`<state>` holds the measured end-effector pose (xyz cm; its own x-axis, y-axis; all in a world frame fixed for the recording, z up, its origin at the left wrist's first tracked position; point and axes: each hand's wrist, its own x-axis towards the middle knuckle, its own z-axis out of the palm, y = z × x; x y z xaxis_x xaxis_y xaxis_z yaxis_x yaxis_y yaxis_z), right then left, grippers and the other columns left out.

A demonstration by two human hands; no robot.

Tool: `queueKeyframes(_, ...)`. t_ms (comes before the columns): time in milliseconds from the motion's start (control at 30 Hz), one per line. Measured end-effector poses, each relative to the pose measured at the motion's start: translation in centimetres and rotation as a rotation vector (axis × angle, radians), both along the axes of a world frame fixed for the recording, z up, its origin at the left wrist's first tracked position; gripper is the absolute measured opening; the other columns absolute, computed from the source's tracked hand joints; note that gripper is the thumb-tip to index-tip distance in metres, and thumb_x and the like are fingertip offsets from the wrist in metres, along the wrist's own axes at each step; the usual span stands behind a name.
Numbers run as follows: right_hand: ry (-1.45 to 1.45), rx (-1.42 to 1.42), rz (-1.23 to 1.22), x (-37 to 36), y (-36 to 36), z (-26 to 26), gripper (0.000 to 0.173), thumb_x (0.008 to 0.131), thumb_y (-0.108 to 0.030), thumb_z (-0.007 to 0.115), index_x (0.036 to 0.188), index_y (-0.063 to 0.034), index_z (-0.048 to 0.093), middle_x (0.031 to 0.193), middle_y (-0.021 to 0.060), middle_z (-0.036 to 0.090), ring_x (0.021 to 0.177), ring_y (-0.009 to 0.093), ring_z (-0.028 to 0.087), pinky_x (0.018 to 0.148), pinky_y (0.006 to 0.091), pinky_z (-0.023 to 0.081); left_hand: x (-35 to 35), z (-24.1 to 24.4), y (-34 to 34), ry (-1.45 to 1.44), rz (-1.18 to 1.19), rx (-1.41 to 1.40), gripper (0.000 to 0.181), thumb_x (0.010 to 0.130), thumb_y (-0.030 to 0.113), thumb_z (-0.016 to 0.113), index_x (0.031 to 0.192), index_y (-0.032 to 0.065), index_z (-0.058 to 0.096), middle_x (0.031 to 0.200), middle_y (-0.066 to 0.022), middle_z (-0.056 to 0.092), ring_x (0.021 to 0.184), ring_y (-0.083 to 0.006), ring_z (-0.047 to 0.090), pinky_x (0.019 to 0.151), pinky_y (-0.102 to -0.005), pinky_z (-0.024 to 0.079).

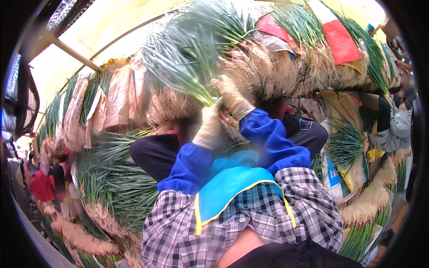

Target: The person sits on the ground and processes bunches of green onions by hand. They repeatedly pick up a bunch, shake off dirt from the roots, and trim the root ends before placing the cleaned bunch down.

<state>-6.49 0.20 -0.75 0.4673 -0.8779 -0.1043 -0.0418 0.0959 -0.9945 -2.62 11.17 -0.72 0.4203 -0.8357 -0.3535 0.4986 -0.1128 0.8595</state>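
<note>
My left hand (209, 124), in a pale glove, is wrapped around the lower stems of a bunch of green onions (192, 85). Its long leaves fan up and to the left, blurred in places. My right hand (232, 95), gloved too, grips beside the left at the same bunch; its fingertips are partly hidden among the stems. Reddish stem bases and pale stringy roots (232, 126) hang below, between my wrists. Just beyond my hands rises a long stack of green onions (264, 70), its roots facing me.
More green onions (124, 181) lie piled at my left. Brown paper sheets (117, 95) and a red sheet (342, 42) cover parts of the stack. At right a bunch (347, 142) lies on flattened sacks (355, 174). Other people (399, 122) sit at right and far left (43, 182).
</note>
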Motion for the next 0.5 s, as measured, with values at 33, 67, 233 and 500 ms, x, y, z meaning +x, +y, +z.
queueKeyframes(33,-0.09,0.064,-0.163,0.9,1.0,-0.8,0.022,0.081,-0.022,0.055,0.093,-0.003,0.055,0.071,0.0033,0.057,0.062,0.011,0.048,0.058,0.0283,0.041,0.0,0.1,0.3,-0.037,0.044,0.022,0.028,0.082,0.024,0.056,0.065,0.0015,0.052,0.046,-0.0077,0.05,0.029,-0.0161,0.047,0.026,-0.0231,0.033)
queueKeyframes(67,-0.189,0.069,-0.24,1.3,1.4,-1.6,0.02,0.082,-0.02,0.054,0.092,-0.0035,0.055,0.073,0.0038,0.057,0.062,0.013,0.049,0.058,0.0274,0.041,0.4,0.0,0.2,-0.083,0.07,0.1,0.028,0.081,0.024,0.057,0.065,0.0014,0.052,0.046,-0.0079,0.05,0.029,-0.0168,0.047,0.026,-0.0238,0.033)
queueKeyframes(233,-0.586,0.673,-0.155,0.9,0.4,-0.7,0.019,0.09,-0.028,0.042,0.085,-0.0105,0.048,0.05,-0.0044,0.037,0.034,0.009,0.03,0.031,0.0264,0.024,0.2,1.0,0.6,0.012,0.153,-0.061,0.024,0.079,0.019,0.061,0.064,0.0021,0.052,0.046,-0.0073,0.05,0.027,-0.0161,0.044,0.026,-0.0243,0.034)
queueKeyframes(500,-0.875,0.037,0.118,-5.1,-8.9,4.2,0.022,0.089,-0.022,0.038,0.088,-0.0068,0.054,0.085,0.0092,0.054,0.076,0.027,0.052,0.064,0.0439,0.043,0.6,4.9,0.6,0.2,0.064,-0.263,0.007,0.08,0.012,0.059,0.079,0.0081,0.053,0.063,-0.0006,0.053,0.05,-0.0087,0.05,0.045,-0.0207,0.043)
